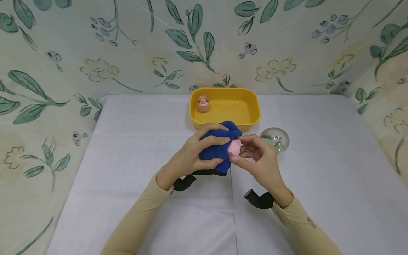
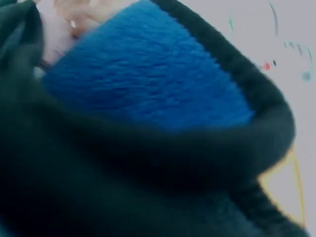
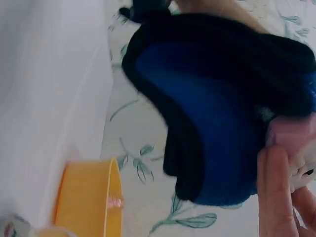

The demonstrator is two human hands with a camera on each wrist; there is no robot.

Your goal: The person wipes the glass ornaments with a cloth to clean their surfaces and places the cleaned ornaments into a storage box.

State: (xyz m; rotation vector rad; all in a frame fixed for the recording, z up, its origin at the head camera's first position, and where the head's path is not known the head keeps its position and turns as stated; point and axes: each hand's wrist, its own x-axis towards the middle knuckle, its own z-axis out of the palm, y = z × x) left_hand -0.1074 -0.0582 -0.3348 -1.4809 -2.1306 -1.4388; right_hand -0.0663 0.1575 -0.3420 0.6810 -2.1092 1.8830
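Note:
My left hand (image 1: 188, 154) grips a blue fleecy cloth (image 1: 215, 150) with a black edge, bunched up in front of the yellow tub. A small pink figurine (image 1: 234, 148) pokes out at the cloth's right side. My right hand (image 1: 262, 161) pinches it between thumb and fingers. In the right wrist view the figurine (image 3: 291, 136) shows a pink top and a whitish part with a dark spot, right against the cloth (image 3: 217, 128). Blue pile of the cloth (image 2: 148, 69) and its dark border fill most of the left wrist view.
Behind the hands stands a yellow tub (image 1: 234, 106), with another small pinkish figurine (image 1: 203, 103) at its left end. A clear dome (image 1: 276, 139) with green bits inside sits right of the tub, close behind my right hand. White cloth (image 1: 127, 159) covers the table, and floral fabric (image 1: 223, 46) hangs behind it.

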